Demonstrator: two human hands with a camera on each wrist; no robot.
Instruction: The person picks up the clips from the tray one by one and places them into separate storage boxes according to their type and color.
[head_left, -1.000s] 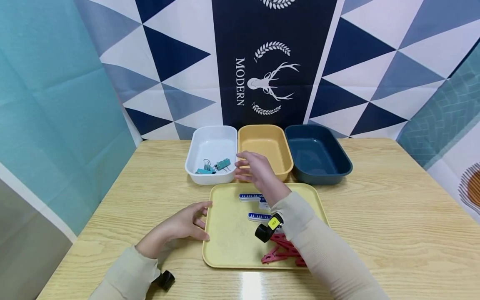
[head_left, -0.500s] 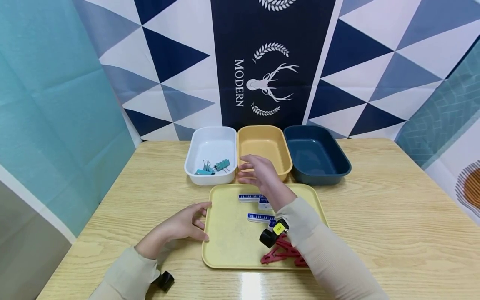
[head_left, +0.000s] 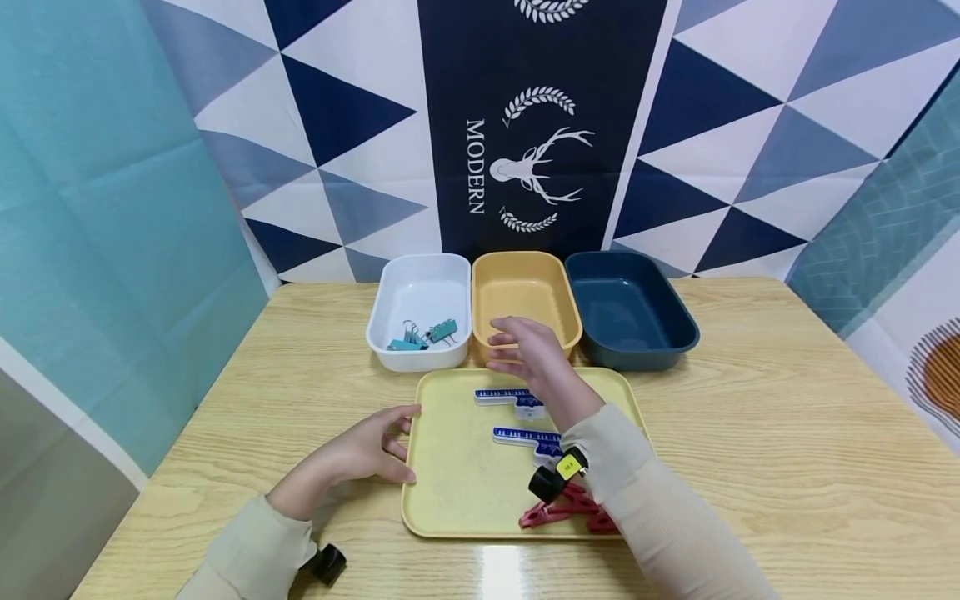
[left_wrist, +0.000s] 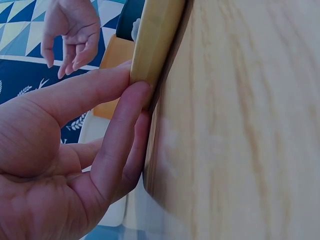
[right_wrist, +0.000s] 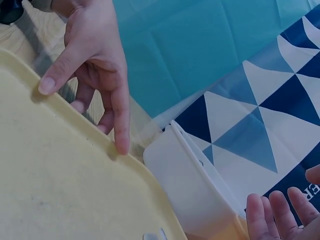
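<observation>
My left hand [head_left: 367, 446] touches the left rim of the yellow tray [head_left: 450, 500], thumb and fingertips spread along the edge. My right hand [head_left: 536, 358] is raised in front of the yellow bin [head_left: 525, 283], above the tray's far edge. Its fingers are loosely bent and nothing is between them. On the tray lie two blue-and-white clips with a piano-key pattern, a far clip [head_left: 495, 397] and a near clip [head_left: 517, 436]. Red clothespins [head_left: 547, 514] lie toward the tray's front right, partly hidden by the right forearm.
Behind the tray stand a white bin [head_left: 382, 333] holding teal binder clips [head_left: 442, 330], the yellow bin, and a dark blue bin [head_left: 630, 292], side by side. A patterned cloth [head_left: 360, 108] hangs behind the wooden table [head_left: 750, 400].
My right hand has drawn back slightly to the right and toward me, away from the white bin's edge. More of the near blue-and-white clip shows. The left hand stays at the tray rim.
</observation>
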